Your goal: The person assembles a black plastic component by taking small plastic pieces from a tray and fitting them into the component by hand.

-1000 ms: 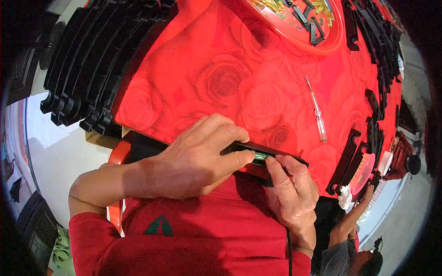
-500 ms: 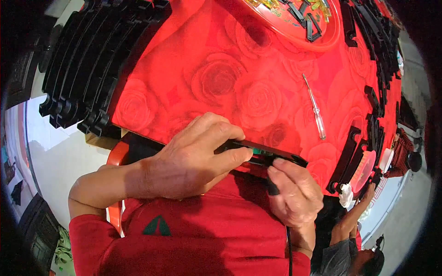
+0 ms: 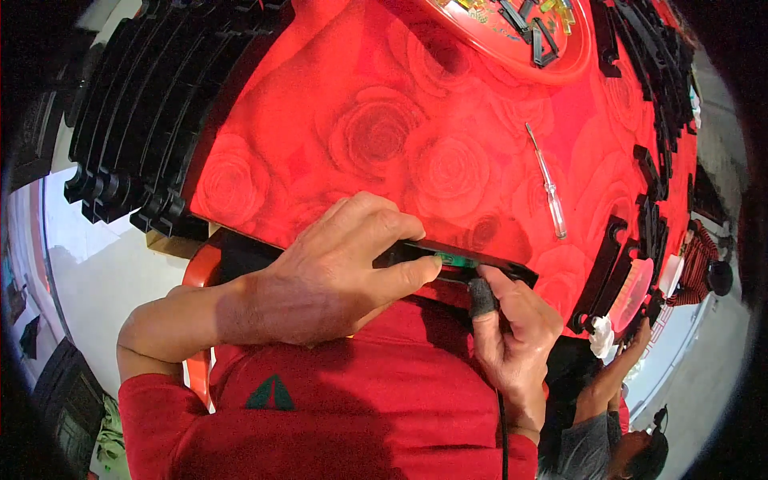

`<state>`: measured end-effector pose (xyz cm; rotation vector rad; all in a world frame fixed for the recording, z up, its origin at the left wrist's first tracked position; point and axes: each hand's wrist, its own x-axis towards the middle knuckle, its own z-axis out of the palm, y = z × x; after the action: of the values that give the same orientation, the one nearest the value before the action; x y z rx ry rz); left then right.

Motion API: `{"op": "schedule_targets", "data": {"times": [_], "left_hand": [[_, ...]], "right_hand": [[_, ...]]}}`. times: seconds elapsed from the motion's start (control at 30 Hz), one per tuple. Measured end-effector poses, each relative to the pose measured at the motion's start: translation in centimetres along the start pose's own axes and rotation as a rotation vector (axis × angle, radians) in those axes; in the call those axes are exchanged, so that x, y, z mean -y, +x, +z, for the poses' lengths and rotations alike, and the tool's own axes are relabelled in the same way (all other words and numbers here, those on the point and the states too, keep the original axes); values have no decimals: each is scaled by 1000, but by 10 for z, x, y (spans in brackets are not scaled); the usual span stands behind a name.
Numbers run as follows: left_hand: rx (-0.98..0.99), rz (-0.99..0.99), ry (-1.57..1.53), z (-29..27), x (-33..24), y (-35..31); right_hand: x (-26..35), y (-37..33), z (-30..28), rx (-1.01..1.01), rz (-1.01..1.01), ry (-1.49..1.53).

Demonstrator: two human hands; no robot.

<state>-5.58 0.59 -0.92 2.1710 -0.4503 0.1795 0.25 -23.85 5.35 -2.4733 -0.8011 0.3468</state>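
Note:
A long black plastic bar point(image 3: 512, 266) lies at the table's near edge, close to my body. A small green piece point(image 3: 458, 261) shows in its hollow. My left hand point(image 3: 344, 268) is closed around the bar's left part, with the thumb beside the green piece. My right hand point(image 3: 518, 324) is closed on the bar just right of that piece. Its index fingertip touches by the green piece's right end, and its thumb, in a black finger cover point(image 3: 482, 298), rests at the near side. My left hand hides the bar's left end.
A clear-handled screwdriver point(image 3: 550, 192) lies on the rose-patterned red cloth point(image 3: 376, 132). Beyond it sits a red tray point(image 3: 552, 78) of yellow and black pieces. Black bars point(image 3: 152, 112) are stacked at left; more black parts point(image 3: 660, 80) line the right, near another person's arm point(image 3: 612, 376).
My right index finger has stretched up to the green piece and the thumb has turned upward. More of the green piece shows. My left hand keeps its hold.

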Motion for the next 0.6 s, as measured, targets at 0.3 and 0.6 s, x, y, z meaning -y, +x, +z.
{"op": "schedule_targets", "data": {"times": [0.3,0.6], "left_hand": [[-16,-13,-20,1,-2,3],[-29,-11,-53,3,-3,5]], "right_hand": [[-2,-11,7,-55,253,372],[2,-8,7,-62,415,557]]}}
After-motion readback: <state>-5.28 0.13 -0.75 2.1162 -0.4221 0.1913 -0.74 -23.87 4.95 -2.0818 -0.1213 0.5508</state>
